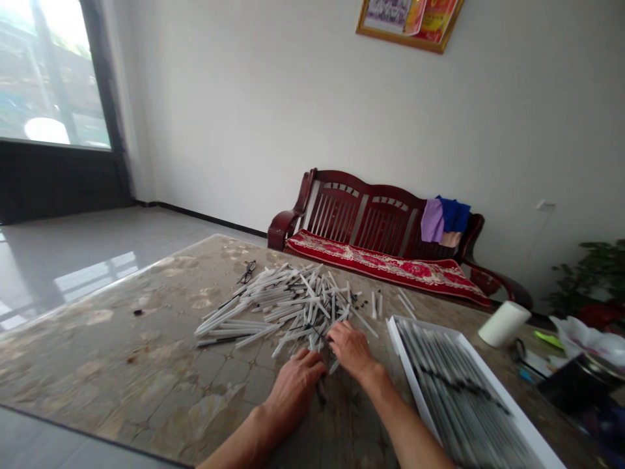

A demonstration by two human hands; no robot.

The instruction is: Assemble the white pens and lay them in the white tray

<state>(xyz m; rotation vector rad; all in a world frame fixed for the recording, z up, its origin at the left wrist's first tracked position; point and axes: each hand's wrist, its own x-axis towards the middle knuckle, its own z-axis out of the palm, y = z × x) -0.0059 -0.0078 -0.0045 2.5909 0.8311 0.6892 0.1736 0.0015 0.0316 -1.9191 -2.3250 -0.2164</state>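
Marble-pattern bench (97, 355) — loose heap of white pen barrels (288, 303) lies straight ahead of both hands, long axes criss-crossed, no single direction. Right hand (349, 348) nearer, fingers (336, 332) on heap's front edge, grip unclear; left hand (293, 391) just short of heap, fingers open. White tray of aligned pens (409, 372) off to right.

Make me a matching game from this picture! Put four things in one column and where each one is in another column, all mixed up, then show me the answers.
Things
1. Eyeglasses
2. Red cushion
3. Purple cloth
4. Right hand

Places
A. On the heap of pens
B. Draped over the back of the wooden bench
C. Lying along the bench seat
D. On the mottled table, at the far side of the pens

Right pairs: 1-D, 2-C, 3-B, 4-A
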